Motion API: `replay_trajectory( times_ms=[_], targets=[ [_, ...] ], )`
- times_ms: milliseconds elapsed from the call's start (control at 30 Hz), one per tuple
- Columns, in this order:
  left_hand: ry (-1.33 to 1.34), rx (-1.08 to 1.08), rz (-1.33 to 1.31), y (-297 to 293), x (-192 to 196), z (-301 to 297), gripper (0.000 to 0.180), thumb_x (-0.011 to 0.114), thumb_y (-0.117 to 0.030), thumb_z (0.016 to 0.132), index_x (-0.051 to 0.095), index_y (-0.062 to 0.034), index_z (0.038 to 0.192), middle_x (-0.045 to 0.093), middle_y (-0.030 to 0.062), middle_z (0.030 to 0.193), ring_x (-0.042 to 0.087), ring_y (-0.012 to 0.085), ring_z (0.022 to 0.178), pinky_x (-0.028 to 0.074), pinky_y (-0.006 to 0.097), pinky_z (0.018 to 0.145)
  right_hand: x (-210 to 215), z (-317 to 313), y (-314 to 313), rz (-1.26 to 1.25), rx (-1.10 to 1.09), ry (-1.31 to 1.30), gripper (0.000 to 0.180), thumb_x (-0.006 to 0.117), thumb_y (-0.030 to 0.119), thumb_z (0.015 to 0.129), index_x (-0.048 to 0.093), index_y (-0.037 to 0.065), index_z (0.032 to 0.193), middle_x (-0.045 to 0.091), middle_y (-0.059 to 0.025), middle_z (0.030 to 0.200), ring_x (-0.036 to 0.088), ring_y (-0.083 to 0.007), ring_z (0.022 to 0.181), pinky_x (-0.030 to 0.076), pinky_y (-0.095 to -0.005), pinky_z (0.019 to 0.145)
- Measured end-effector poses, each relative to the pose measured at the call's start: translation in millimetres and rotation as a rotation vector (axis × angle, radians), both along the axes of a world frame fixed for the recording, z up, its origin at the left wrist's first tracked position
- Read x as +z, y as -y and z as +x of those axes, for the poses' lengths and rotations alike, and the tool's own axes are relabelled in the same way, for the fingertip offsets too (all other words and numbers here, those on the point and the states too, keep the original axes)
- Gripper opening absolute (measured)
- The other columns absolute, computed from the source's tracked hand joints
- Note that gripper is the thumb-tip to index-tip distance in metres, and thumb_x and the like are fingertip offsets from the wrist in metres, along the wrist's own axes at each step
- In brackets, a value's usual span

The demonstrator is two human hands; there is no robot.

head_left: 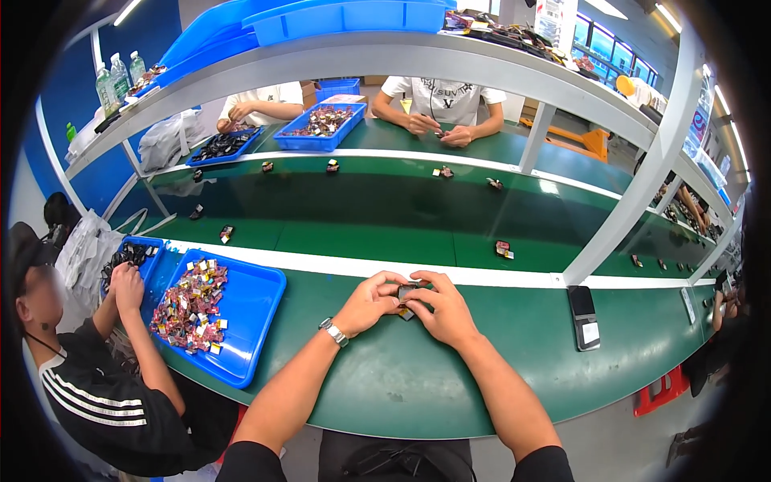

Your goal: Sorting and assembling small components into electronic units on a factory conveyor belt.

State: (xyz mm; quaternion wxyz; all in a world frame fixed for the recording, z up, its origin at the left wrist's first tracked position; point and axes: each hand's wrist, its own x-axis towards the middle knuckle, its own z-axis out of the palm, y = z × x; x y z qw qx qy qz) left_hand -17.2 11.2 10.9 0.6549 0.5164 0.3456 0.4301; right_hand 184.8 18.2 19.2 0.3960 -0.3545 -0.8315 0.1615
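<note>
Over the green workbench (377,394), my left hand (373,304) and my right hand (440,309) meet around a small black part (409,294). Fingers of both hands pinch it from its two sides. A bit of yellow and dark material shows just below it, between my hands; I cannot tell whether it is joined to the part. My fingers hide much of the piece. A blue tray (249,325) with a heap of small red, white and yellow parts (193,309) stands to the left of my left forearm.
A phone-like black device (584,317) lies on the bench at the right. Beyond the white rail runs a green belt (361,237) with scattered small parts. A person (104,386) sits close on my left; two more work across. Metal shelf posts (642,169) rise at the right.
</note>
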Motion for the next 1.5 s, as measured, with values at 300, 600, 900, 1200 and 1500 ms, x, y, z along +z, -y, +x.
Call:
replay_trajectory(
  times_ms=[300, 600, 900, 1200, 1500],
  targets=[
    [-0.029, -0.072, 0.038, -5.6, -4.1, 8.6, 0.039, 0.058, 0.000, 0.091, 0.048, -0.0021, 0.128, 0.060, 0.0129, 0.121, 0.061, 0.0185, 0.107, 0.053, 0.032, 0.090, -7.7, 7.2, 0.0, 0.044, -0.047, -0.031, 0.010, 0.069, 0.009, 0.079, 0.069, 0.007, 0.089, 0.061, -0.0082, 0.118, 0.059, -0.0267, 0.104, 0.053, -0.0368, 0.085],
    [-0.130, 0.031, 0.008, 5.4, 0.7, -1.3, 0.031, 0.051, -0.002, 0.095, 0.052, 0.0014, 0.125, 0.060, 0.0131, 0.124, 0.063, 0.0194, 0.107, 0.055, 0.032, 0.089, -1.6, 1.0, 4.6, -0.047, 0.136, -0.071, 0.014, 0.069, 0.011, 0.080, 0.065, 0.005, 0.092, 0.057, -0.0098, 0.121, 0.053, -0.0294, 0.112, 0.048, -0.0381, 0.091],
    [-0.007, 0.028, 0.040, -2.5, -3.0, 10.2, 0.029, 0.047, 0.004, 0.094, 0.051, 0.0000, 0.123, 0.059, 0.0109, 0.119, 0.062, 0.0177, 0.105, 0.055, 0.033, 0.090, -2.4, 2.7, 3.3, -0.033, 0.038, -0.054, 0.015, 0.072, 0.011, 0.080, 0.068, 0.009, 0.093, 0.060, -0.0057, 0.119, 0.056, -0.0268, 0.109, 0.051, -0.0365, 0.088],
    [0.075, -0.052, 0.064, -2.7, -16.7, 6.5, 0.030, 0.050, 0.000, 0.096, 0.050, -0.0010, 0.125, 0.058, 0.0129, 0.125, 0.059, 0.0173, 0.111, 0.054, 0.031, 0.090, -4.1, -9.8, 12.5, 0.061, -0.066, -0.071, 0.016, 0.075, 0.006, 0.075, 0.072, 0.007, 0.090, 0.062, -0.0124, 0.111, 0.059, -0.0306, 0.104, 0.049, -0.0393, 0.089],
    [0.096, -0.072, 0.088, -7.8, -13.4, 10.5, 0.027, 0.049, -0.002, 0.096, 0.050, -0.0004, 0.123, 0.059, 0.0139, 0.124, 0.061, 0.0182, 0.110, 0.054, 0.033, 0.090, -2.7, -3.8, 6.4, 0.061, -0.072, -0.057, 0.016, 0.074, 0.005, 0.073, 0.070, 0.008, 0.089, 0.060, -0.0137, 0.114, 0.057, -0.0326, 0.106, 0.047, -0.0405, 0.090]
  ],
)
